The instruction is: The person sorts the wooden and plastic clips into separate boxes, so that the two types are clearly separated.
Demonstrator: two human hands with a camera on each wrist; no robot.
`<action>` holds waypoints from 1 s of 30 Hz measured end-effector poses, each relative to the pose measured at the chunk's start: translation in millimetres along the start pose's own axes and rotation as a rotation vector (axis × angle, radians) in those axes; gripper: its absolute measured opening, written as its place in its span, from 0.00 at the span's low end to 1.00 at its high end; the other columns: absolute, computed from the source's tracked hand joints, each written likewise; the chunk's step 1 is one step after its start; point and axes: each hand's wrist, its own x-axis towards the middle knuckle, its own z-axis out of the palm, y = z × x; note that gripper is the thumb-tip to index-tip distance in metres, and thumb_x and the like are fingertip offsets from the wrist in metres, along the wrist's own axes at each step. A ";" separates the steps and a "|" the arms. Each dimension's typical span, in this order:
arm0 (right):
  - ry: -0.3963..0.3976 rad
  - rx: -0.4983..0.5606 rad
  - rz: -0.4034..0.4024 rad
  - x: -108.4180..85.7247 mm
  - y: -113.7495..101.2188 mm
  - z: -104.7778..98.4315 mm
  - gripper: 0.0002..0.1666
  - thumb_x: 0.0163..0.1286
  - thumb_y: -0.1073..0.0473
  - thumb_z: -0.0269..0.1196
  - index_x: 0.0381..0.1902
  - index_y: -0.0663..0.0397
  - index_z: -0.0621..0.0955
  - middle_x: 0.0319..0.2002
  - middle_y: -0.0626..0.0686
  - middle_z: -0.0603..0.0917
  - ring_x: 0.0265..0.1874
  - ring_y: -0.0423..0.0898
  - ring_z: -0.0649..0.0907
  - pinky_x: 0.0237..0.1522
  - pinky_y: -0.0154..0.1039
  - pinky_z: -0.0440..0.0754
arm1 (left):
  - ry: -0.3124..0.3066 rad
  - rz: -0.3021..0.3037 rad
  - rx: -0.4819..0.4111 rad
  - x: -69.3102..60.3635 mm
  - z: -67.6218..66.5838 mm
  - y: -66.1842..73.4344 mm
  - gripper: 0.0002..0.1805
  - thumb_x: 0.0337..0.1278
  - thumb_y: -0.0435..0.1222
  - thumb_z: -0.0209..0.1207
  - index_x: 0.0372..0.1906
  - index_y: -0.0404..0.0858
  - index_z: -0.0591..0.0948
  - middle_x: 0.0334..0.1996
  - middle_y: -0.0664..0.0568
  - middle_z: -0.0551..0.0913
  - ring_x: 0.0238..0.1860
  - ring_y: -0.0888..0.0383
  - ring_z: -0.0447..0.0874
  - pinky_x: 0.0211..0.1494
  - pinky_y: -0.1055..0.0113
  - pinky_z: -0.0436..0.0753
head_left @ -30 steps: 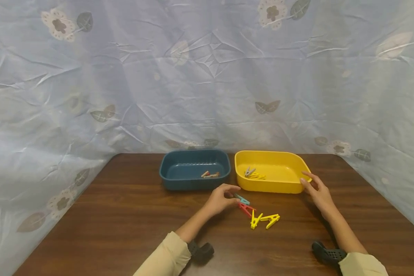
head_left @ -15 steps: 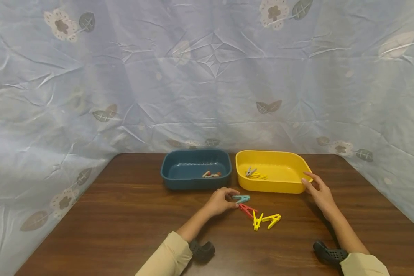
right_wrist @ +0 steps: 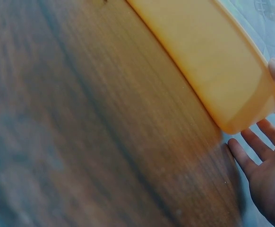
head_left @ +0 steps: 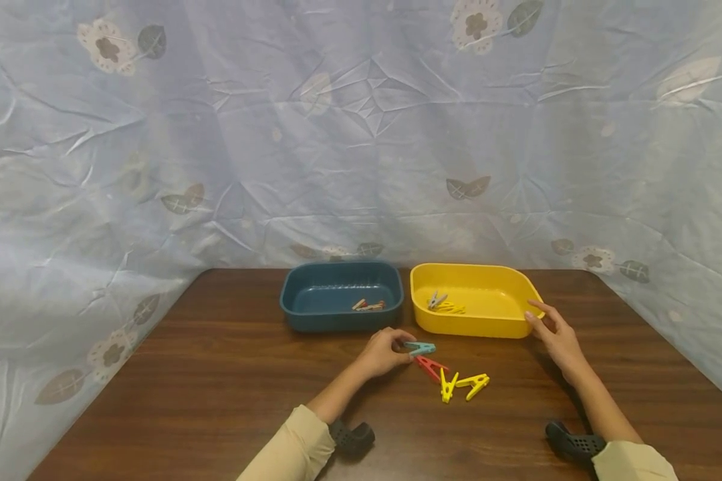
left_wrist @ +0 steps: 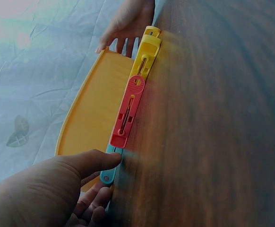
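Note:
My left hand (head_left: 383, 352) pinches a light blue clothespin (head_left: 424, 347) just in front of the bins. In the left wrist view its thumb lies on the light blue clothespin (left_wrist: 107, 176), with the other fingers beneath. Close beside is a red clothespin (head_left: 430, 367) on the table. Two yellow clothespins follow to the right, one upright in view (head_left: 447, 393) and one angled (head_left: 475, 383). At the right front corner of a yellow bin (head_left: 475, 326), my right hand (head_left: 559, 344) touches the rim, thumb and fairly straight fingers about the corner.
A dark blue bin (head_left: 331, 322) stands left of the yellow one, with several wooden clothespins (head_left: 369, 306) in it. Inside the yellow bin lie a grey clothespin (head_left: 437, 300) and yellow ones (head_left: 451, 308). A patterned cloth (head_left: 361, 167) hangs behind the brown table (head_left: 216, 387).
My left fingers have closed on the light blue clothespin, which has turned to lie more level. The right hand stays at the yellow bin's corner.

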 end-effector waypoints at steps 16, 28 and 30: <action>0.004 -0.022 0.007 1.1 -0.2 -2.2 0.32 0.71 0.47 0.51 0.67 0.58 0.61 0.49 0.53 0.72 0.38 0.29 0.75 0.38 0.24 0.73 | -0.001 -0.008 -0.072 1.7 -0.2 1.2 0.13 0.46 0.32 0.66 0.42 0.37 0.84 0.33 0.53 0.80 0.22 0.66 0.68 0.23 0.73 0.68; 0.002 0.009 -0.018 -0.8 -1.1 -0.5 0.32 0.72 0.49 0.50 0.66 0.61 0.61 0.53 0.63 0.68 0.38 0.26 0.75 0.39 0.24 0.74 | -0.015 -0.010 -0.147 -2.0 -3.8 4.3 0.14 0.47 0.32 0.64 0.43 0.35 0.83 0.36 0.49 0.80 0.27 0.63 0.72 0.26 0.73 0.71; 0.002 0.012 -0.018 -0.6 -1.1 0.0 0.32 0.72 0.49 0.50 0.66 0.61 0.61 0.54 0.63 0.68 0.38 0.26 0.74 0.39 0.23 0.74 | -0.015 -0.015 -0.169 -2.3 -4.9 4.6 0.15 0.47 0.32 0.64 0.43 0.35 0.83 0.37 0.49 0.80 0.29 0.61 0.73 0.28 0.72 0.71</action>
